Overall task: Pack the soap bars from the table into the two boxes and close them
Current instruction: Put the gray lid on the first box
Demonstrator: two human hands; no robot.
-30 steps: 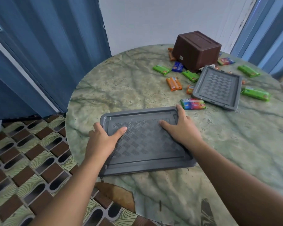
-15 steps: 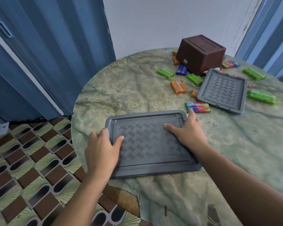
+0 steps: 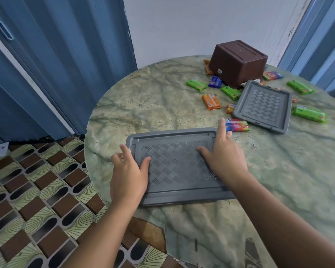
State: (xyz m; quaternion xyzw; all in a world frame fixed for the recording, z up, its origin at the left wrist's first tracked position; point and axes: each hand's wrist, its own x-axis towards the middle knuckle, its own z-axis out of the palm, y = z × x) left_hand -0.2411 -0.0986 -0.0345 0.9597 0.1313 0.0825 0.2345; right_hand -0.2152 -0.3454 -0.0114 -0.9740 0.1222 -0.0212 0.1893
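Note:
A grey patterned lid point(image 3: 178, 165) lies flat on the marble table point(image 3: 153, 105) in front of me. My left hand point(image 3: 129, 175) rests on its left edge, thumb on top and fingers past the rim. My right hand point(image 3: 223, 157) presses flat on the lid's right side, fingers straight toward the far corner. A multicoloured soap bar point(image 3: 238, 126) lies just beyond those fingertips. A brown box point(image 3: 238, 62) stands upside down at the back, with a second grey lid point(image 3: 263, 105) in front of it. Green point(image 3: 309, 114), orange point(image 3: 211, 101) and blue point(image 3: 215, 82) soap bars lie scattered around them.
The round table's edge curves close to my left hand, with a patterned tiled floor point(image 3: 27, 190) below. A blue folding door point(image 3: 56, 55) stands at the left and another blue panel point(image 3: 321, 35) at the far right. A white wall is behind the table.
My left hand slid from the lid's patterned surface out to its left edge. My right hand stayed flat on the lid's right side.

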